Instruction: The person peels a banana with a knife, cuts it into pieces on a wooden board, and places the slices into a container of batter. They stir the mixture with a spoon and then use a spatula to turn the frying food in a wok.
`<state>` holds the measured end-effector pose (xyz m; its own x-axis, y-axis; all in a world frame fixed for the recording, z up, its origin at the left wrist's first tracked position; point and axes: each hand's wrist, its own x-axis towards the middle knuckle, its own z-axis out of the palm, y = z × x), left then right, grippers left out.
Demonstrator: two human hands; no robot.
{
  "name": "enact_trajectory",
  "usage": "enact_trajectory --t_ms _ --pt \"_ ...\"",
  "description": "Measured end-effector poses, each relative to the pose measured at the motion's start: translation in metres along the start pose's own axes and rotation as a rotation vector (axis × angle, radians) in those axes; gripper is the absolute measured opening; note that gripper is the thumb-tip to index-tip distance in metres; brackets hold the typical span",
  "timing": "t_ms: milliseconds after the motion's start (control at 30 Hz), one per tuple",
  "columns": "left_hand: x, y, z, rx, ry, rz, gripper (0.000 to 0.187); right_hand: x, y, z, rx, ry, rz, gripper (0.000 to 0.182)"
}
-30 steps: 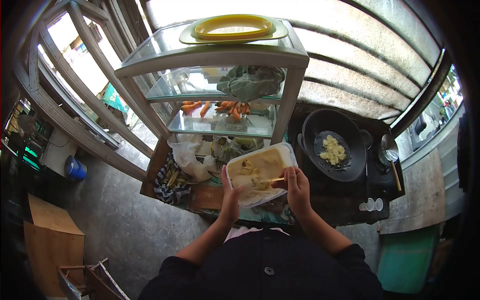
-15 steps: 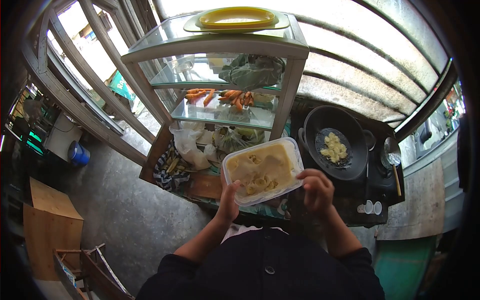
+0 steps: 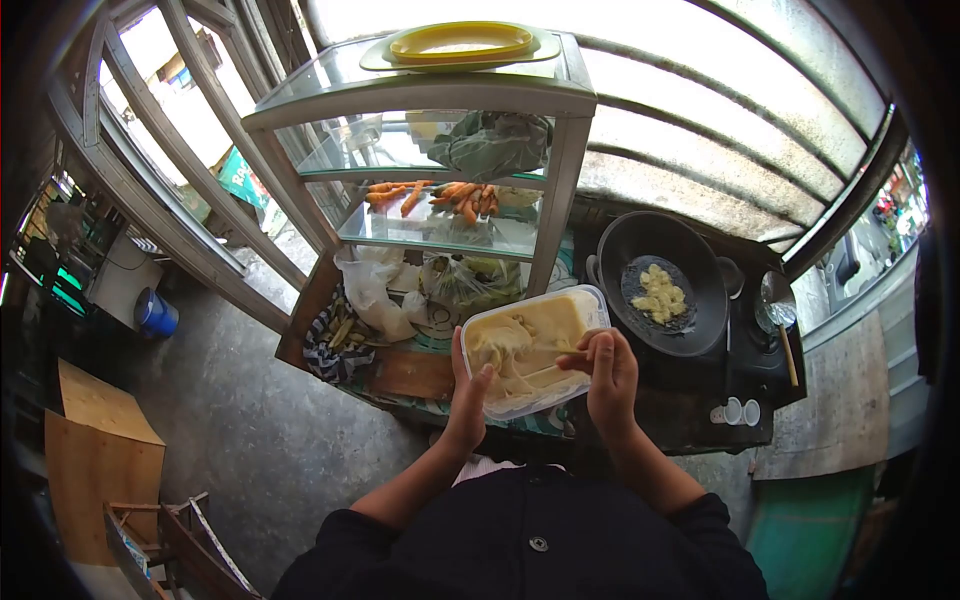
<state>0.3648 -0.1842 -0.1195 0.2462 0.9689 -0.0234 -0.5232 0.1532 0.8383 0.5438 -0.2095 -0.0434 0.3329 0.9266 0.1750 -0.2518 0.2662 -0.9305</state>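
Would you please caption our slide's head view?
Left hand holding a tub of pale mixture, right hand at its edge, wok nearby.

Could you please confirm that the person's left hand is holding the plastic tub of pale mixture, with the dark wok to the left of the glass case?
Not quite: the dark wok is to the right of the glass case, as the head view shows. The left hand is indeed holding the plastic tub of pale mixture.
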Motion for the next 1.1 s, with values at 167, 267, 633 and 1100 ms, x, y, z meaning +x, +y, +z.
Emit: enact_trajectory --t_ms 167,267,633,1100 --pt "0.0 -0.013 -0.017 -0.105 -0.052 -0.135 0.077 -0.003 -0.009 -0.014 -0.522 -0.206 -0.47 0.021" --pt "0.003 -0.013 -0.014 -0.158 -0.04 -0.18 0.064 -0.011 -0.023 -0.022 -0.666 -0.449 -0.548 0.016" --pt "0.013 -0.002 -0.006 -0.129 -0.063 -0.055 0.057 -0.008 -0.062 -0.061 -0.838 -0.251 -0.548 0.022" --pt "0.013 -0.016 0.013 -0.073 -0.144 -0.082 0.063 -0.007 -0.03 -0.032 -0.459 -0.031 -0.51 0.025"
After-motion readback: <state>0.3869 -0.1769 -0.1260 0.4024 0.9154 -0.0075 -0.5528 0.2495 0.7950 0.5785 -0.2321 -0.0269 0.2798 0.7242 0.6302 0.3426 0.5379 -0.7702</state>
